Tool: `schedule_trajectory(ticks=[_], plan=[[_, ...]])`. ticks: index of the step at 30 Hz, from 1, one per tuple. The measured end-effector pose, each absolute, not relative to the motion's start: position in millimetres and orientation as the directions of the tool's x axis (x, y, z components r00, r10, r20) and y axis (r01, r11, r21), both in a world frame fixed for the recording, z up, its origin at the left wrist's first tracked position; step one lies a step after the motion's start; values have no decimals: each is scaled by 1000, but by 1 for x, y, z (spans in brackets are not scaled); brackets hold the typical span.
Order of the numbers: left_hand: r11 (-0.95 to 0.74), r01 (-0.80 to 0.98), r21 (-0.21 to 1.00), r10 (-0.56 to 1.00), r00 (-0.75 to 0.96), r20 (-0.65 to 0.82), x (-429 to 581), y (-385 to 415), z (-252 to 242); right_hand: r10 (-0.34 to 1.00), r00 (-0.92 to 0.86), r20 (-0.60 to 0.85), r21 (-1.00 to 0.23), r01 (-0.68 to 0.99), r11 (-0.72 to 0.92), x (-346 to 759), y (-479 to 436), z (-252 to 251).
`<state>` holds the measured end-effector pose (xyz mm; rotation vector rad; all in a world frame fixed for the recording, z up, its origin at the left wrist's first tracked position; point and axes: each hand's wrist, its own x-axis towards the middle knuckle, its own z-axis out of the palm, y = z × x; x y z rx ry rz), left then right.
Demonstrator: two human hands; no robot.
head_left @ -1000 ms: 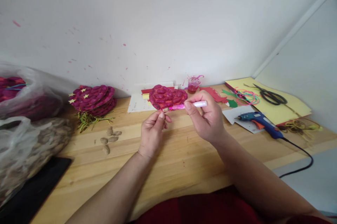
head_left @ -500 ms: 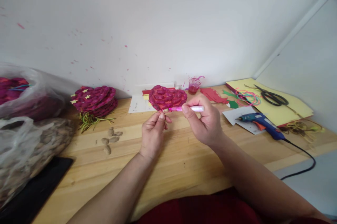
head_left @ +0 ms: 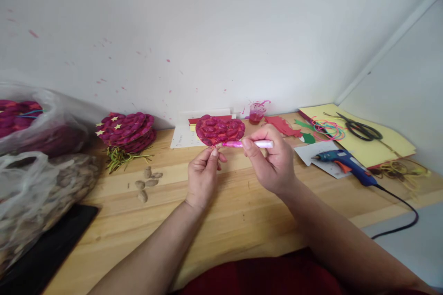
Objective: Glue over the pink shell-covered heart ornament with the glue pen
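My left hand (head_left: pixel 203 176) pinches the lower tip of a magenta heart-shaped piece (head_left: pixel 219 130) covered in painted shells, holding it upright above the wooden table (head_left: pixel 238 212). My right hand (head_left: pixel 272 161) grips a white-handled brush (head_left: pixel 254 144) stained pink. The brush lies level, its tip touching the heart's lower edge just above my left thumb.
A stack of finished magenta hearts (head_left: pixel 126 130) lies at back left, loose shells (head_left: pixel 145 183) beside it, plastic bags (head_left: pixel 38 175) at far left. A paint cup (head_left: pixel 256 112) stands by the wall. A blue glue gun (head_left: pixel 344 164), scissors (head_left: pixel 362 129) and yellow paper (head_left: pixel 360 140) lie right.
Both hands stayed almost in place; the brush dropped slightly, then shifted along the heart's lower edge. The camera tilted a little.
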<state>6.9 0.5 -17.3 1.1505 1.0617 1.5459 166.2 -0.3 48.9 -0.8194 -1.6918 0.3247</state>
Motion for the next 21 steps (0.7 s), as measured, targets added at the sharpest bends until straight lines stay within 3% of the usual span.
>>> schedule_trajectory(ticks=[3, 9, 17, 21], plan=[[-220, -138, 966, 968, -154, 199, 7, -1, -14, 671, -122, 731, -616, 306, 726, 167, 2, 47], [-215, -106, 971, 965, -176, 194, 7, -3, -7, 612, -116, 783, -520, 418, 745, 168, 5, 46], [-232, -73, 970, 961, -171, 217, 6, -3, -5, 582, -182, 793, -475, 414, 777, 164, 2, 48], [-220, -54, 974, 960, -188, 207, 5, -2, -6, 582, -133, 802, -475, 449, 757, 166, 3, 47]])
